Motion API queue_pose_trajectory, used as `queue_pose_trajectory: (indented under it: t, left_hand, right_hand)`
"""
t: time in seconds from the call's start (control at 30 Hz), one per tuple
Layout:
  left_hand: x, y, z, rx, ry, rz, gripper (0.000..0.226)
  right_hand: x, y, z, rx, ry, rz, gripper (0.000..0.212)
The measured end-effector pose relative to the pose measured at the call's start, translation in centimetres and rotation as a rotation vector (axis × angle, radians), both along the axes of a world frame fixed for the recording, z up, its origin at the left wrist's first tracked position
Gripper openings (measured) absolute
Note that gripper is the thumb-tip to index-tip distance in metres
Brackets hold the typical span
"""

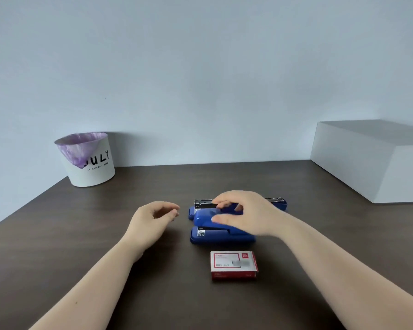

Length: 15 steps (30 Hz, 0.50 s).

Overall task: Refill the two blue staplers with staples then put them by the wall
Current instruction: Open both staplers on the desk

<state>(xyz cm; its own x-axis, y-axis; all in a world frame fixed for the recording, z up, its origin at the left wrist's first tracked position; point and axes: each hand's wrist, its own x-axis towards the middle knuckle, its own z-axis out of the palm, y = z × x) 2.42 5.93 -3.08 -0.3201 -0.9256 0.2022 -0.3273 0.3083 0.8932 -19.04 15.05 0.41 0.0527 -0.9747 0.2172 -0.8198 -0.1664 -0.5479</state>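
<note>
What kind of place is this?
Probably a desk in an office or study, set against a plain wall: a dark wood-look tabletop, a small lined bin at the back, two blue staplers with a box of staples, and a white box.

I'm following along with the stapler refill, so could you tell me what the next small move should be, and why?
Probably the right hand should close its fingers on the nearer stapler and swing its top open. The hand is over both staplers, but a firm grip isn't clear. The farther stapler shows its metal channel, the staple box looks shut, and the left hand is empty.
</note>
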Motion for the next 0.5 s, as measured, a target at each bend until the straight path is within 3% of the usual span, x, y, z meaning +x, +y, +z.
queue_pose_trajectory:
  t: [0.23, 0.37, 0.5]
  left_hand:
    - [-0.6, 0.9, -0.3, 0.037, -0.2, -0.285, 0.027]
    - [-0.8, 1.0, 0.0, -0.154, -0.393, -0.442, 0.031]
    - [-1.9, 0.9, -0.3, -0.282, -0.44, -0.393, 0.032]
  right_hand:
    - [1.1, 0.0, -1.8, -0.017, 0.12, 0.001, 0.06]
    - [1.4, -0.3, -2.2, -0.07, 0.174, -0.002, 0.052]
    - [1.7, -0.6, -2.2, -0.118, 0.196, -0.008, 0.037]
